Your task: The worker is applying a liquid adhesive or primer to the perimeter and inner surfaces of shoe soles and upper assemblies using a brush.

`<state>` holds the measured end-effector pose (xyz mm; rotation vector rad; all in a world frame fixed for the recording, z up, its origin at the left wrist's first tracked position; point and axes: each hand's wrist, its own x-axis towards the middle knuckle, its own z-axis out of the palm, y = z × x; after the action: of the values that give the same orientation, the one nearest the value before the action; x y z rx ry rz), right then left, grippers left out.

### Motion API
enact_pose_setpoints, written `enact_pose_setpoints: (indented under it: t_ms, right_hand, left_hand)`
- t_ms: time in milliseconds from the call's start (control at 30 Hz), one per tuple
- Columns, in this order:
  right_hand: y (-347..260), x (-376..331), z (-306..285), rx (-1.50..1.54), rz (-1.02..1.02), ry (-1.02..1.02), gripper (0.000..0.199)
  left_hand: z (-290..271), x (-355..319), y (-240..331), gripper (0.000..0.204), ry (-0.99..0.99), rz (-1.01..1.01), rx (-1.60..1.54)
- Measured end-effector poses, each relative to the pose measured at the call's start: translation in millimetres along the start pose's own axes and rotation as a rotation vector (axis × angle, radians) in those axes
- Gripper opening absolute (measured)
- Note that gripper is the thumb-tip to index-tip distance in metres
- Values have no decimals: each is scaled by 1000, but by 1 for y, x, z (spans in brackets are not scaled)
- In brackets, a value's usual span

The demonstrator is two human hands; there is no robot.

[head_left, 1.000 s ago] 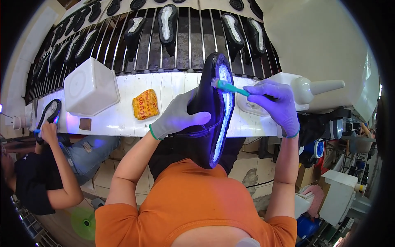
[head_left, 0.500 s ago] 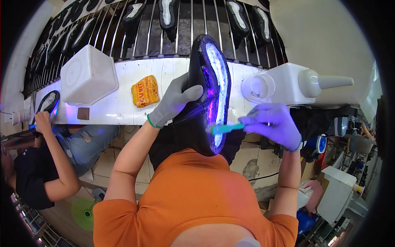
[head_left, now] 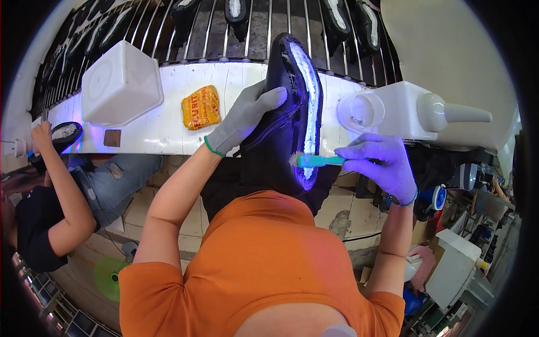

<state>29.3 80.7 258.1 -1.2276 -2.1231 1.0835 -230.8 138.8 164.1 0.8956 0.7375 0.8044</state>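
My left hand, in a grey glove, grips the side of a black shoe turned sole-up, its toe pointing away from me. The shoe's white-coated bottom glows bluish near the heel. A green-handled brush is held in my right hand, gloved too, with its bristles against the heel end of the sole. Both hands are over the near edge of the white bench.
On the bench stand a white square tub, a yellow packet and a white glue container with a spout. Behind is a rack of metal bars with several black shoes. A seated person on the left holds another shoe.
The brush has moved from the toe end of the sole down to the heel end. The shoe has tipped further up and away from me.
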Motion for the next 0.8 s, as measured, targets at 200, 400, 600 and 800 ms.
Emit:
enact_pose_setpoints:
  t_ms: [200, 400, 600, 800]
  right_hand:
    - [-4, 3, -3, 43, -15, -115, 24]
    - [-3, 8, -7, 76, -43, -175, 26]
    - [-6, 18, -12, 109, -47, -223, 26]
    - [-7, 29, -16, 100, -56, -235, 27]
  left_hand:
    - [-6, 11, -19, 53, -29, -136, -127]
    - [4, 8, -33, 48, -98, -440, -334]
    - [19, 3, -37, 45, -139, -443, -394]
    - [40, -7, -49, 41, -276, -464, -597]
